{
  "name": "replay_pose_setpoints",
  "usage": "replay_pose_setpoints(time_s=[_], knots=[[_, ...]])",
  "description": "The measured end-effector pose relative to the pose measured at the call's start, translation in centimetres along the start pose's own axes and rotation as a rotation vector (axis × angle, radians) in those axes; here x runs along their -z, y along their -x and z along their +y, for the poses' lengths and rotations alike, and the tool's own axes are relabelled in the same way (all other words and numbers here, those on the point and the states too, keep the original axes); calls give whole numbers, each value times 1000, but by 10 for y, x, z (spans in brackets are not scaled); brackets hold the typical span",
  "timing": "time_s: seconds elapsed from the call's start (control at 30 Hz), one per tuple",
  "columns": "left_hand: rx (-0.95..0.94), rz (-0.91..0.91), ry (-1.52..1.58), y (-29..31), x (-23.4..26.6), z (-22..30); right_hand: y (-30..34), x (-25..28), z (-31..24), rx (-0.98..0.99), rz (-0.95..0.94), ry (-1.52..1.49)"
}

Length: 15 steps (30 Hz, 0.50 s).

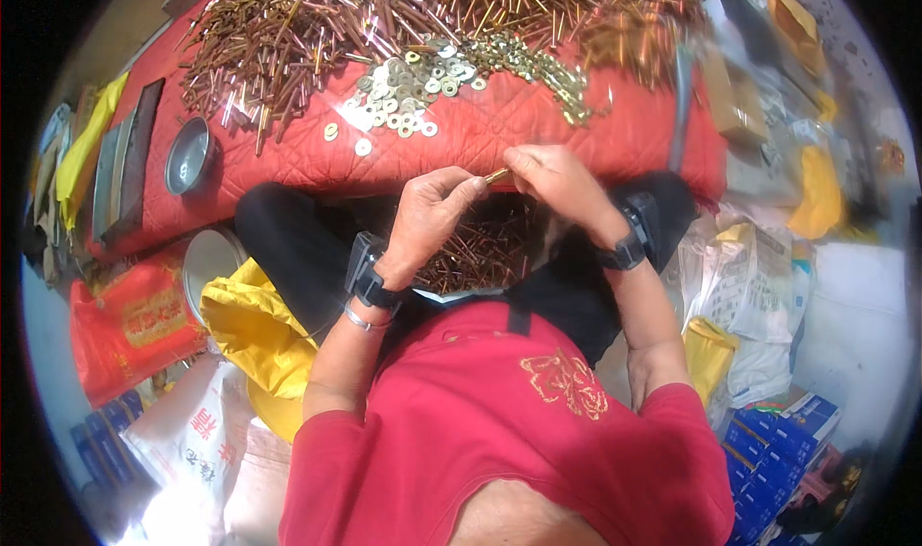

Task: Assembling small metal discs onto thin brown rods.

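Between my two hands is a short brass-coloured metal rod, perhaps a bolt (pixel 497 175). My left hand (pixel 434 210) pinches its near end between thumb and fingertips. My right hand (pixel 560 183) grips the far end, its fingers curled and partly hiding it. Just beyond the hands, flat ring washers (pixel 399 95) lie spread on a red quilted cloth (pixel 279 171). To their right are small brass-coloured pieces, likely nuts (pixel 552 77). A big heap of copper-coloured rods (pixel 298 42) covers the far side. Below my hands, between my legs, more rods (pixel 485 248) fill a container.
A grey metal bowl (pixel 189 157) sits at the cloth's left edge, near a dark long tray (pixel 134 162). Yellow cloth or sack (pixel 254 325) and a red bag (pixel 134 325) lie lower left. Blue boxes (pixel 773 460) are stacked lower right. A cardboard box (pixel 735 99) stands right.
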<state>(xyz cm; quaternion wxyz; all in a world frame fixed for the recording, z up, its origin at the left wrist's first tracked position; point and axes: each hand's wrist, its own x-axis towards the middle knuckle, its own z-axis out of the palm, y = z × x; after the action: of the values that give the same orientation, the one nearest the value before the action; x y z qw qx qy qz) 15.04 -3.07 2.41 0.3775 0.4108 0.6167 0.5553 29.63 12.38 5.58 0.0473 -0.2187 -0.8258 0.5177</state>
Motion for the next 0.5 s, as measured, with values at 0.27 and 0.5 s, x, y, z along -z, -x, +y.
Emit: replay_pose_setpoints(time_s=[0.27,0.5], knots=[[214,-13,163,0,0,14,-12,-19,6,435,525,76],[226,-13,251,-1,-1,10,-5,-11,12,135,313,-24]])
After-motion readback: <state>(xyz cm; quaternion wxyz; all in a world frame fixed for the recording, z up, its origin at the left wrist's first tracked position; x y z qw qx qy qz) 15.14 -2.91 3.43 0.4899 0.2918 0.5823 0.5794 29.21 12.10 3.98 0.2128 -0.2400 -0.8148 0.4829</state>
